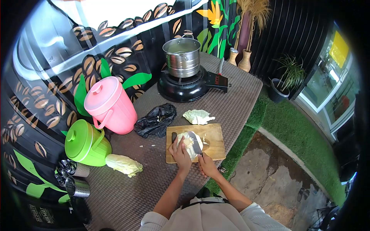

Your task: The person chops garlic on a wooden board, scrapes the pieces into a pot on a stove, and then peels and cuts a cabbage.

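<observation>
My left hand (pixel 180 154) presses down on a pale cabbage piece (pixel 190 142) and holds it on the wooden cutting board (pixel 215 139). In my right hand (pixel 208 166) is a knife (pixel 195 142), its broad blade set against the right part of the cabbage. A few thin pale shreds lie on the board right of the blade. Just beyond the board's far edge rests a loose cabbage leaf (pixel 198 117). Off to the left, a napa cabbage (pixel 124 165) lies on its side on the table.
A steel pot (pixel 183 57) stands on a black portable stove (pixel 183 87) at the back. A black plastic bag (pixel 156 119), a pink lidded jug (pixel 111 106) and a green lidded jug (pixel 88 142) are on the left of the woven-patterned table (pixel 146 192). Metal utensil holders (pixel 78 187) stand beyond.
</observation>
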The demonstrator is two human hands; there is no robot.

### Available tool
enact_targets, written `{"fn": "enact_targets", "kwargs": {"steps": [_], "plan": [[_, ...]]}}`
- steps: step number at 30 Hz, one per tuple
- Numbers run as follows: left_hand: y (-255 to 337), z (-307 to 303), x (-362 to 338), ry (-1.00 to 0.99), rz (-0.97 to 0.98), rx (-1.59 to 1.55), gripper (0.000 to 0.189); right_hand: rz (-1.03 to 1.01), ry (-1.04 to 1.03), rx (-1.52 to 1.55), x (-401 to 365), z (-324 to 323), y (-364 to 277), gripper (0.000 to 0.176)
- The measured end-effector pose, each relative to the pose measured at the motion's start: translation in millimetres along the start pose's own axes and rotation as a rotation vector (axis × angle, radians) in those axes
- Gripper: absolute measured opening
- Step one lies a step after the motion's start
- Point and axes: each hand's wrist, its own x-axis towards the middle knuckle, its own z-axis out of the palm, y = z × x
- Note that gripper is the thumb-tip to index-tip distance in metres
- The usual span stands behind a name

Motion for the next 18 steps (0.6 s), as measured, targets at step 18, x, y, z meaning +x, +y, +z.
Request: {"fn": "enact_targets", "kwargs": {"steps": [18], "plan": [[7.0,-8.8,-2.0,-0.106,0.115,0.178,0.060,0.270,-0.170,0.482,11.2,-15.8,-13.5,0.027]]}}
